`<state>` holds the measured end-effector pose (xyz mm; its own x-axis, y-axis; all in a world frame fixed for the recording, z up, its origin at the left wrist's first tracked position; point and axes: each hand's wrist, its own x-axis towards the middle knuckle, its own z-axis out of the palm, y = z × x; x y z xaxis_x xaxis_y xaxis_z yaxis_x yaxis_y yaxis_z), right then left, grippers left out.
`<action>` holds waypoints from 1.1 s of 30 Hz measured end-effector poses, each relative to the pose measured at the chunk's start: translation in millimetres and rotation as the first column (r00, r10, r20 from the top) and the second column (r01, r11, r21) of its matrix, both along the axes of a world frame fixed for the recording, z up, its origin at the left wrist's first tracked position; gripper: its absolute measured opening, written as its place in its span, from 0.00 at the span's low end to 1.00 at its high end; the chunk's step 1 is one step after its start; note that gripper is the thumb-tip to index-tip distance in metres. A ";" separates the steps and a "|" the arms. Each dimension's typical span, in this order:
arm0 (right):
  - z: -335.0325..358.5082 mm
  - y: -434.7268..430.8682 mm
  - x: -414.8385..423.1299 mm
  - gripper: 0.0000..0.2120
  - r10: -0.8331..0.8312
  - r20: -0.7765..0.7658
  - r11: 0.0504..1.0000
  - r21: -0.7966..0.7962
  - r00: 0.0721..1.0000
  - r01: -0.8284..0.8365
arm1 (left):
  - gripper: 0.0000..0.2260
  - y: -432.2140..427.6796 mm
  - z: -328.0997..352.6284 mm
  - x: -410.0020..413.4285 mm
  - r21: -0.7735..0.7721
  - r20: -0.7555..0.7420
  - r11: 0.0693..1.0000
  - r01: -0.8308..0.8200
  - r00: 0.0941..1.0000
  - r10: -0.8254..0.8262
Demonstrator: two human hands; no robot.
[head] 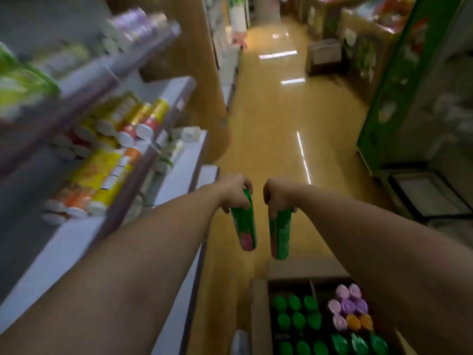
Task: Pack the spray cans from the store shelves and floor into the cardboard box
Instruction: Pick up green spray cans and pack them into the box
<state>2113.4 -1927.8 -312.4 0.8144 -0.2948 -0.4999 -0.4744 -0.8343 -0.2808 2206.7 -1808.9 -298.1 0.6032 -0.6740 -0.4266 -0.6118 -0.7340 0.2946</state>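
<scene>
Head view: a single view, smeared by blur on the left.
Forearms (133,252): bare, nearest the lens, stretched forward over the aisle.
Left hand (234,190): fingers curled round the top of a green can (244,226), pink patch near its base, hanging base-down.
Right hand (277,198): wrapped round the top of a second green can (281,234), just beside the first, apart from it.
Cardboard box (259,316): open on the floor, below the cans; green caps (294,316) in rows, purple caps (348,303) and orange caps (358,322) to the right.
Step in hand: probably carrying both cans to the box. Best lowered upright, one at a time, into a free slot beside the green caps, with the grip kept until the base lands.
Materials: cans slim, round, smooth, likely slippery metal; caps domed plastic; box matt brown card.
Shelves (179,155): white, at left, holding yellow cans (107,172).
Floor (268,124): tan, glossy, streaked with light.
</scene>
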 end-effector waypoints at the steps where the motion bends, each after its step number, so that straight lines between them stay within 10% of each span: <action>1: -20.7 -6.9 0.2 0.24 -0.033 -0.014 0.999 0.007 0.999 0.033 | 0.14 -8.0 -21.0 2.6 0.009 -0.022 1.000 0.015 1.000 -0.014; 23: -420.7 -100.3 -84.1 0.18 -0.429 -0.088 0.868 0.234 0.899 0.437 | 0.22 -127.8 -434.3 -73.6 0.162 -0.248 0.943 0.292 0.936 -0.248; 33: -470.2 -111.0 -36.2 0.22 -0.266 0.083 0.954 0.169 0.961 0.249 | 0.09 -110.1 -541.6 -74.5 0.045 -0.220 0.999 -0.027 0.975 0.037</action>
